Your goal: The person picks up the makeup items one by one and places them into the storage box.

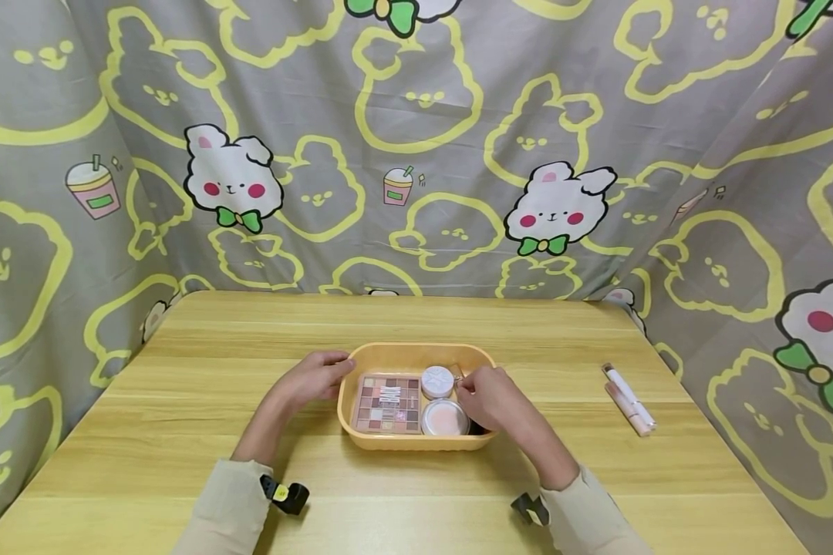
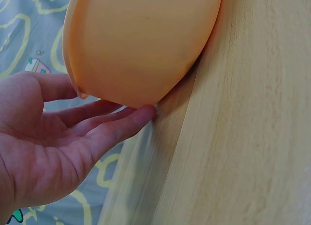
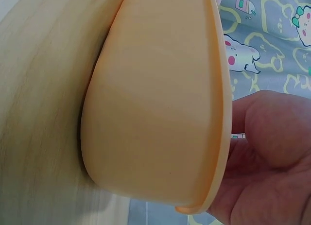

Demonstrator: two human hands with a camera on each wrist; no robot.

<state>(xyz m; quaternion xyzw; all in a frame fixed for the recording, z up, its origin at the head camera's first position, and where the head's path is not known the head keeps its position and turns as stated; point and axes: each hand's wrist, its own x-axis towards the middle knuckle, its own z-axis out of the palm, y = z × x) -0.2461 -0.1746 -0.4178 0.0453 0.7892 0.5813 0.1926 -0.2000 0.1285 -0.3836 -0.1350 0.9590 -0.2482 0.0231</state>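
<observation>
An orange plastic basket (image 1: 416, 442) stands on the table, holding an eyeshadow palette (image 1: 387, 405), a round white compact (image 1: 437, 381) and a round compact with a clear-looking lid (image 1: 446, 418). My left hand (image 1: 319, 376) holds the basket's left end; in the left wrist view its thumb is at the rim and its fingers lie against the outer wall (image 2: 141, 45). Over the right rim, my right hand (image 1: 489, 397) reaches inside, fingers bent beside the compacts. Its fingertips and whatever they touch are mostly hidden, also behind the basket wall (image 3: 155, 98) in the right wrist view.
Two slim cosmetic tubes (image 1: 629, 401), one white and one pinkish, lie side by side on the wooden table (image 1: 250, 339) to the right. A grey patterned curtain (image 1: 319, 185) hangs behind the table and along both sides.
</observation>
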